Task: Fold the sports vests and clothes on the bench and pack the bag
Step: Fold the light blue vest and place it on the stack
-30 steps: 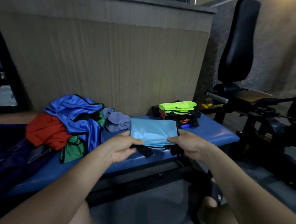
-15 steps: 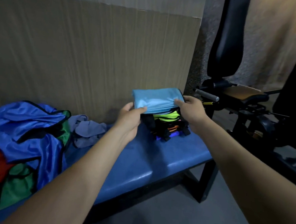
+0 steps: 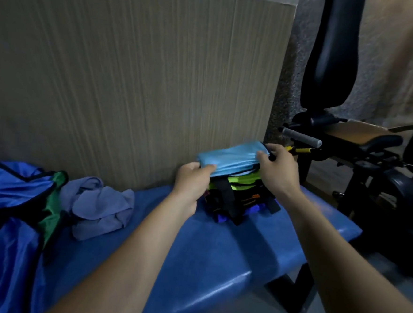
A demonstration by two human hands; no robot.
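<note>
No legible text anywhere

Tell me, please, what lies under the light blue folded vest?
Under the light blue vest sits a stack of folded vests: neon yellow-green on top, black-trimmed ones below. Their middles are covered.

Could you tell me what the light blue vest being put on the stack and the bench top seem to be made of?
Light blue vest: thin, smooth synthetic, likely polyester; it has a soft sheen and fine ripples. Bench top: padded vinyl or similar faux leather, judging by its glossy highlights and rounded edge.
</note>
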